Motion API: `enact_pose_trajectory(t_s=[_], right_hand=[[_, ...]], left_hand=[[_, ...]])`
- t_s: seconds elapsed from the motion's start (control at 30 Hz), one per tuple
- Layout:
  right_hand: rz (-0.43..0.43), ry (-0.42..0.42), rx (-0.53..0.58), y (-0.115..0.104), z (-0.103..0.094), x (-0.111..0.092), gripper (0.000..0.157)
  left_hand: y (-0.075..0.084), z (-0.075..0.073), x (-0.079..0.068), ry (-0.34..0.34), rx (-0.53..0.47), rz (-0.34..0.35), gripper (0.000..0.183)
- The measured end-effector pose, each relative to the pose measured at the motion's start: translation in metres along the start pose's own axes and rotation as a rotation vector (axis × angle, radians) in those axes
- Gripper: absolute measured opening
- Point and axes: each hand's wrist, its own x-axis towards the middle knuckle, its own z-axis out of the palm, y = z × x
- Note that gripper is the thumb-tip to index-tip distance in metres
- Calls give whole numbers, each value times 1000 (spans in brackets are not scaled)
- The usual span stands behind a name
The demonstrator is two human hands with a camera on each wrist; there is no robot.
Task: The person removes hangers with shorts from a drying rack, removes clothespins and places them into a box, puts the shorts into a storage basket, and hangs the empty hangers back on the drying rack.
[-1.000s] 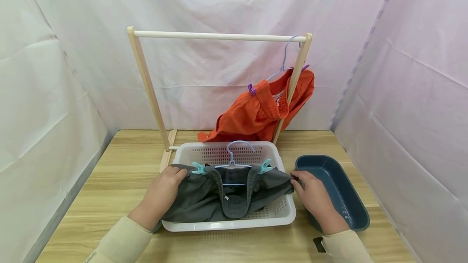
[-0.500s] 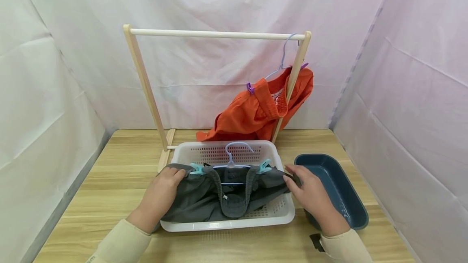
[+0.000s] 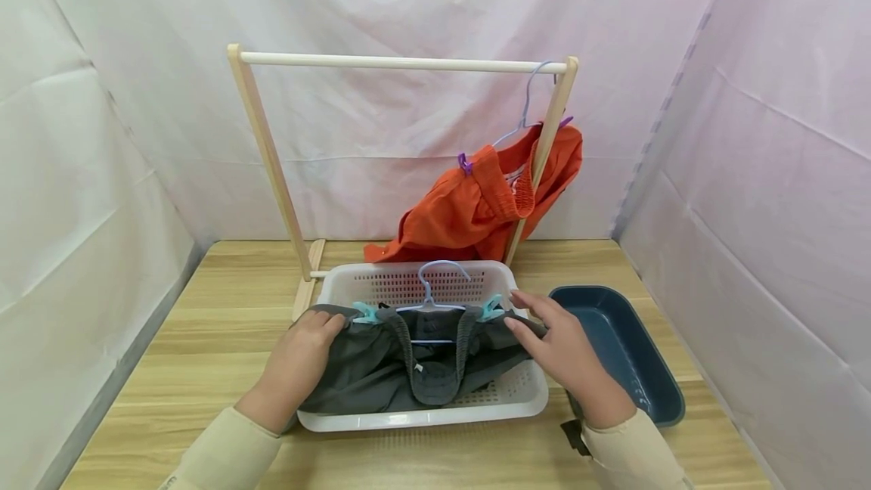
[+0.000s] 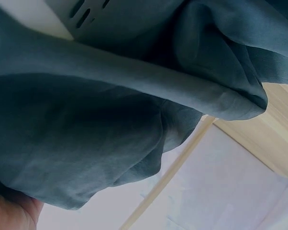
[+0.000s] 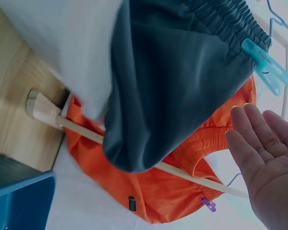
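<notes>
Dark grey pants (image 3: pixel 367 369) with an elastic waistband lie across a white basket (image 3: pixel 422 422). Two turquoise clothespins (image 3: pixel 491 308) fasten the waistband to a light blue hanger (image 3: pixel 428 289), whose hook points up. At the left end, my left hand (image 3: pixel 302 358) grips the cloth; just a bit of that hand shows in the left wrist view's lower corner. My right hand (image 3: pixel 561 346) hovers by the right clothespin, fingers spread and holding nothing. In the right wrist view its palm (image 5: pixel 273 172) faces the camera, beside the turquoise clothespin (image 5: pixel 266 67).
Behind the basket stands a wooden rack with a white rail (image 3: pixel 401 62). Orange pants (image 3: pixel 476 203) with purple clothespins (image 3: pixel 465 165) hang at its right end. A dark blue bin (image 3: pixel 626 354) sits to the right. White sheets (image 3: pixel 762 157) enclose the table.
My right hand has let go of the right edge of the grey pants and moved left and up toward the right clothespin, its fingers opening. My left hand stays put.
</notes>
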Motion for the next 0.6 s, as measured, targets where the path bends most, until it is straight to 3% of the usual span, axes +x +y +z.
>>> enact_pose_trajectory(t_s=[0.6], right_hand=[[-38, -58, 37, -12, 6, 13, 43]], left_hand=[[1, -1, 0, -10, 10, -7, 24]])
